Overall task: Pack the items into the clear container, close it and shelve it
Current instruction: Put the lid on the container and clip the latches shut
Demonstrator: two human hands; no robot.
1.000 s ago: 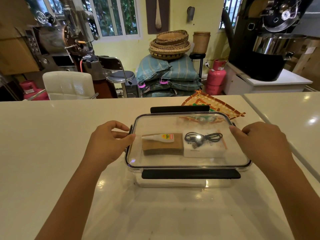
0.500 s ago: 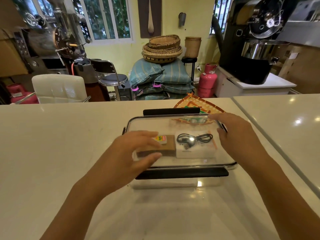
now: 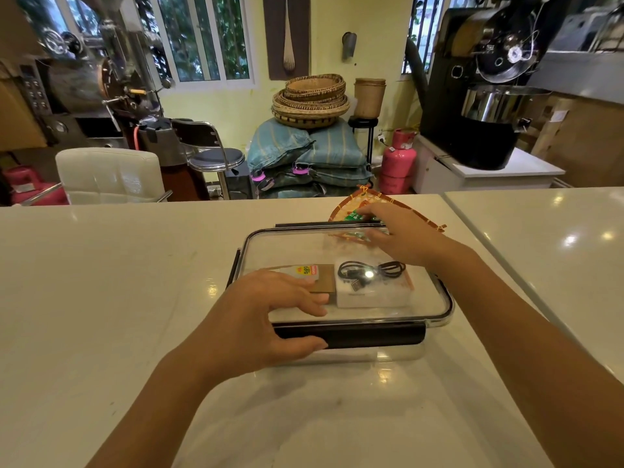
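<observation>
With the lid (image 3: pixel 344 261) already lying on the clear container (image 3: pixel 347 358) at the centre of the frame, I judge the packing done and the closing about half way. Through the clear top I can see a glue tube with a yellow and red label (image 3: pixel 309 271) resting on a stack of brown cardboard pieces (image 3: pixel 324 280), and to its right a coiled black USB cable (image 3: pixel 369 271) on a small white box (image 3: pixel 371 295).

My left hand (image 3: pixel 266 319) sits at the near left corner: its fingers (image 3: pixel 304 304) are spread flat on the lid and the thumb lies along the near black latch (image 3: pixel 368 336), so it is pressing and clasping the front edge, not curled shut round anything. My right hand (image 3: pixel 401 234) reaches to the far right corner, fingers open and laid over the lid beside the far black latch (image 3: pixel 304 225); whether it touches that latch I cannot tell, since the hand hides the corner.

Behind the container, in the upper middle right of the counter (image 3: pixel 101 282), a woven mat (image 3: pixel 371 202) with a green packet (image 3: pixel 354 216) on it stays outside the box; I cannot say whether that packet belongs with the items.

Left to do, by my reckoning: snap down the latches, checking the side ones too, then lift the box and carry it to a shelf, which is not in view.
</observation>
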